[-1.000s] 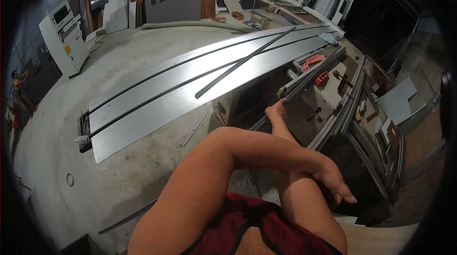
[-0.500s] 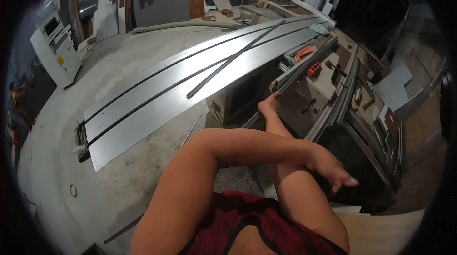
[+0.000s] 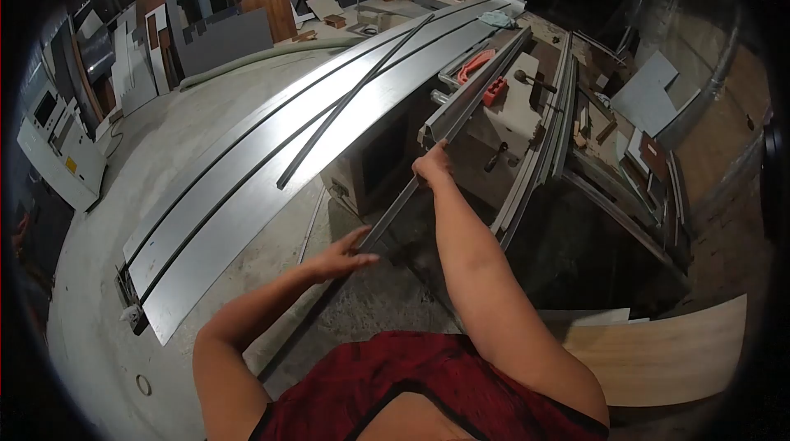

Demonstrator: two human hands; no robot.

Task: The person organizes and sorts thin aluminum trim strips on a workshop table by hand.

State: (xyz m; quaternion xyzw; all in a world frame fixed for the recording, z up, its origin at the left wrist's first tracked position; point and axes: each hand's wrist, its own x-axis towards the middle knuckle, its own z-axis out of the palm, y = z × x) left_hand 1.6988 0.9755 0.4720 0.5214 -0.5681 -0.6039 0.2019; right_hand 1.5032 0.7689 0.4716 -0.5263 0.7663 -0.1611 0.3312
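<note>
A long, thin dark metal strip (image 3: 392, 215) slants from the machine's edge down toward my body. My right hand (image 3: 434, 165) is closed around its upper part, close to the end of a metal rail (image 3: 465, 104). Lower down, my left hand (image 3: 339, 259) is beside the strip with thumb and fingers apart, not gripping it. Below that hand the strip continues toward the floor, partly covered by my forearm and dark against the ground.
A broad silver machine table (image 3: 222, 202) with dark slots carries a loose dark bar (image 3: 329, 124). Red clamps (image 3: 494, 91) and black knobs (image 3: 497, 156) sit on the right side. A wooden panel (image 3: 658, 350) lies at lower right; a white control cabinet (image 3: 62, 153) stands left.
My left hand has swung from across my right arm over to the left, beside the strip. The view has turned to the right. My right hand stays near the rail's end.
</note>
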